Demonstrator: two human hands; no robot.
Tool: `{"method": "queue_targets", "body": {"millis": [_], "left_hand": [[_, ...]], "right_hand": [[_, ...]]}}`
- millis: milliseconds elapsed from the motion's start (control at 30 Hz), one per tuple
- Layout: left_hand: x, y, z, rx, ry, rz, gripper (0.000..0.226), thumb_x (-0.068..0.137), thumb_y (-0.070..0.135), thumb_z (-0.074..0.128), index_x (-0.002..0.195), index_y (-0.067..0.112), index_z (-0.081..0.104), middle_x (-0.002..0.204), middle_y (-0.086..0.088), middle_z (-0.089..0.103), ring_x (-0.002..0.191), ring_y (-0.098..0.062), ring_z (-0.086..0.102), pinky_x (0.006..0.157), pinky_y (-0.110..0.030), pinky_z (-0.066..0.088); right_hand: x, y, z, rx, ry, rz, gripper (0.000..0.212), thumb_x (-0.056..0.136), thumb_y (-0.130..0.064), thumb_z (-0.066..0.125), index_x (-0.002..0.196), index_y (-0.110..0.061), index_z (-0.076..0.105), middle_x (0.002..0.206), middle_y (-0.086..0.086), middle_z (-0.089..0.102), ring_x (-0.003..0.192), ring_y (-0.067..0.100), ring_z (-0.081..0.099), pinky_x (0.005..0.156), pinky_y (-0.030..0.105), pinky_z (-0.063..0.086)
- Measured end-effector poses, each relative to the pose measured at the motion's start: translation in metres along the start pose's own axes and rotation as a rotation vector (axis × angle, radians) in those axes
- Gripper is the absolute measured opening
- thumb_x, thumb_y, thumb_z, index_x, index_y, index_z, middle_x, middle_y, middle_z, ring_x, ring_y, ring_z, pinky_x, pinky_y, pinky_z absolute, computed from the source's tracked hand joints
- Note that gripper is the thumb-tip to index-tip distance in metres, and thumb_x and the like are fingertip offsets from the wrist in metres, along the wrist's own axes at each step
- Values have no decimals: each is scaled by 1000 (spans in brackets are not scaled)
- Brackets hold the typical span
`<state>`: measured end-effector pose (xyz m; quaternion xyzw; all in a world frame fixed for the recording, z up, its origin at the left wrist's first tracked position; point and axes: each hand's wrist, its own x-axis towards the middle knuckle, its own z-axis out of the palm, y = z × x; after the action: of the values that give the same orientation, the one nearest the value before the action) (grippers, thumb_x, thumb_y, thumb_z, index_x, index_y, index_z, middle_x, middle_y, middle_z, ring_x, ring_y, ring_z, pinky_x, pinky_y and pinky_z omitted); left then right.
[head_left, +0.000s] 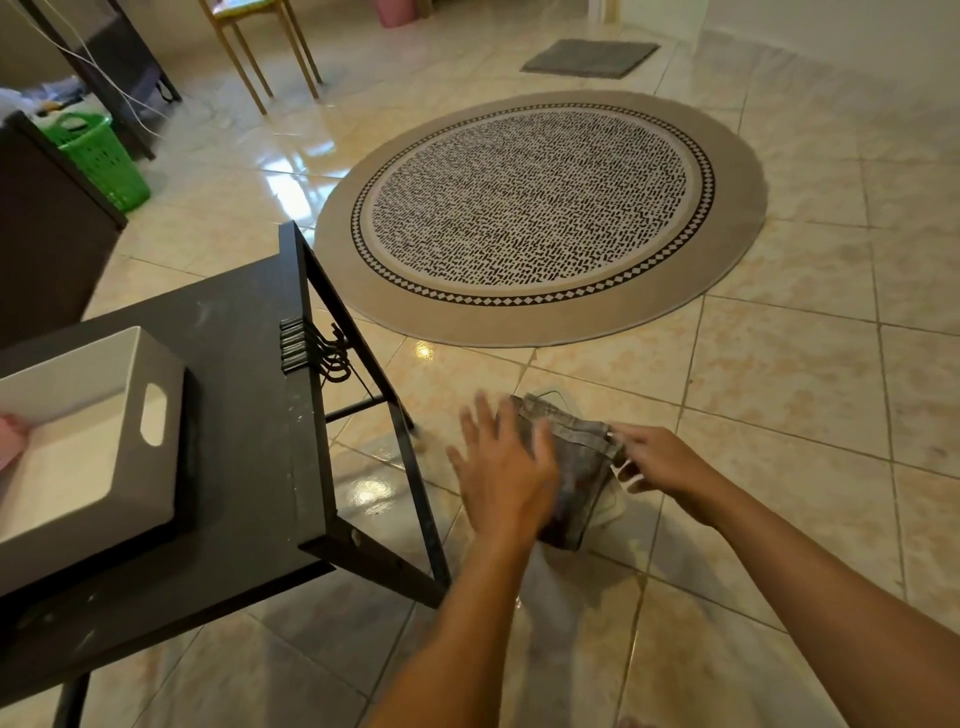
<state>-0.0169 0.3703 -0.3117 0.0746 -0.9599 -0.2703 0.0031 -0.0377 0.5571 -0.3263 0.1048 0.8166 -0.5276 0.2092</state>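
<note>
Two bare forearms reach in from the bottom edge and meet over a glossy beige tiled floor (779, 389), which fills most of the view. Further off lies a large round rug (540, 208) with a speckled black-and-white centre and a tan border. At left stands a black worktop (244, 415), its near corner just left of the hands. On it sits a white rectangular bin (174, 441) with a cut-out handle in its end wall. The bin looks nearly bare inside, with only a bit of something pink (10, 441) showing at the left edge of the view, likely a first item already sorted in. A green slatted laundry basket (98, 156) stands far back at left; its contents cannot be made out. Between the hands is a small folded grey garment (579, 467), denim-like with a stitched band along its top. It seems to be held up over the floor rather than resting on it, right of the worktop. The left hand (501, 470) is spread flat, fingers apart and blurred, laid against the garment's left face, probably to smooth or steady the fold. The right hand (660, 460) pinches the band's right end, probably to keep the fold from falling open. A row of black hooks (317, 348) hangs from the worktop's side rail.
</note>
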Motion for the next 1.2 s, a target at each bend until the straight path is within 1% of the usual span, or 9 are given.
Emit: {"method": "queue_targets", "body": {"millis": [67, 133, 233, 300, 400, 567, 800, 1000, 1200], "left_hand": [[18, -16, -8, -172, -86, -307, 73, 94, 44, 48, 153, 21, 12, 161, -7, 15, 146, -32, 16, 116, -57, 18], [25, -22, -17, -319, -252, -504, 61, 88, 31, 58, 140, 10, 35, 134, -13, 51, 119, -32, 51, 100, -51, 45], [24, -23, -24, -288, -291, -470, 18, 88, 23, 64, 89, 5, 62, 91, -10, 67, 83, -24, 65, 81, -44, 58], [23, -20, -26, -291, -240, -439, 16, 86, 19, 69, 77, 12, 58, 83, -11, 66, 81, -25, 66, 78, -43, 59], [21, -15, -27, -327, -217, -394, 16, 87, 18, 69, 82, 14, 54, 87, -10, 62, 84, -24, 63, 80, -41, 57], [12, 0, -48, -518, -125, -270, 16, 92, 11, 61, 85, 16, 48, 82, -4, 53, 71, -15, 51, 63, -27, 48], [-1, 56, -141, -824, 38, -166, 30, 90, 26, 69, 115, 15, 57, 103, 0, 66, 93, -13, 66, 73, -27, 59], [-27, 63, -262, -744, 283, 24, 19, 93, 27, 64, 77, 20, 71, 77, -3, 72, 77, -18, 70, 69, -39, 61], [-66, -11, -380, -582, 408, -54, 12, 88, 20, 71, 77, 23, 70, 81, -6, 73, 79, -21, 70, 74, -42, 60]], "right_hand": [[4, -14, -2, 77, 16, 63, 40, 103, -41, 39, 120, -17, 65, 100, 15, 65, 79, 24, 60, 68, 34, 50], [9, -27, -3, 41, -10, 83, 51, 97, -56, 46, 106, -11, 67, 93, 11, 65, 78, 24, 60, 66, 33, 48], [14, -36, -3, -188, -64, 24, 39, 83, -42, 74, 79, -4, 68, 70, 7, 62, 64, 19, 56, 55, 28, 41], [18, -40, -5, -285, -43, 24, 30, 77, -28, 81, 65, -6, 63, 62, 7, 56, 59, 19, 51, 54, 29, 37], [17, -48, -10, -301, -11, -2, 29, 78, -19, 78, 61, -8, 58, 63, 10, 54, 61, 20, 51, 58, 32, 39], [-1, -79, -25, -249, 50, -141, 10, 86, -18, 70, 84, -9, 67, 83, 8, 63, 78, 21, 58, 67, 34, 48], [-58, -188, -67, -130, 112, -419, 10, 88, -14, 71, 98, -10, 69, 95, 14, 68, 92, 25, 65, 79, 46, 59], [-125, -300, -55, -110, 71, -674, 16, 88, -11, 71, 103, -15, 68, 99, 5, 64, 95, 19, 60, 75, 36, 56], [-163, -378, 27, -173, -97, -794, 18, 95, -8, 61, 108, -18, 65, 101, 2, 62, 96, 14, 57, 79, 33, 54]]}}
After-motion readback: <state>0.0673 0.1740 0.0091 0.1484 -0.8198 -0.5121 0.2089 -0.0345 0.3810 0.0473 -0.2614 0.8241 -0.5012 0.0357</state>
